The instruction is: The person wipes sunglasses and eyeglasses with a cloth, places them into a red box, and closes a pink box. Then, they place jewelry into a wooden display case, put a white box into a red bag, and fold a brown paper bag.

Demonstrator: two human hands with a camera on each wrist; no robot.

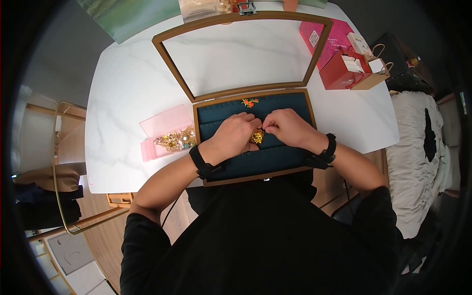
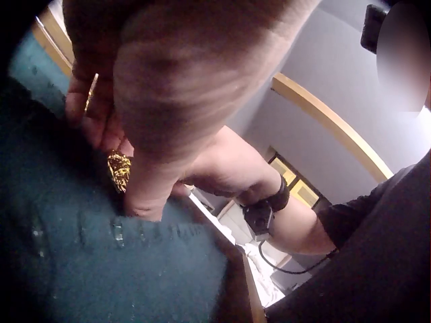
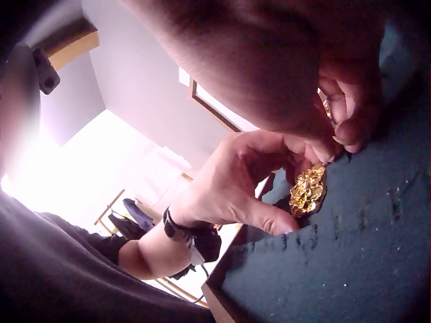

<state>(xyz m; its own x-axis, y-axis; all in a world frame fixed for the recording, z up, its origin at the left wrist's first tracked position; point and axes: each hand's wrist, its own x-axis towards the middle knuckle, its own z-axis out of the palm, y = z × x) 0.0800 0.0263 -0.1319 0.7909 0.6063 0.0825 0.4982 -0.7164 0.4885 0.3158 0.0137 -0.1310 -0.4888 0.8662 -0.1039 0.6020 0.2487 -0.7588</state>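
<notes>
In the head view a crinkled gold ornament (image 1: 256,136) lies over the dark teal lining (image 1: 280,140) of a wooden display case. My left hand (image 1: 235,133) grips it from the left, thumb on the near side and fingers on the far side. The right wrist view shows the gold ornament (image 3: 309,190) shiny and rough beside the left thumb (image 3: 269,217). My right hand (image 1: 287,127) comes in from the right with thumb and forefinger together, right at the ornament's far edge. I cannot tell what these fingertips pinch. A red-orange flower ornament (image 1: 250,103) sits farther back in the case.
The case's glazed lid (image 1: 177,73) stands raised at the back. A pink box (image 1: 147,151) of gold jewellery is left of the case on the white marbled table (image 1: 118,93). At the back right are a red bag (image 1: 339,73) and a magenta box (image 1: 339,37).
</notes>
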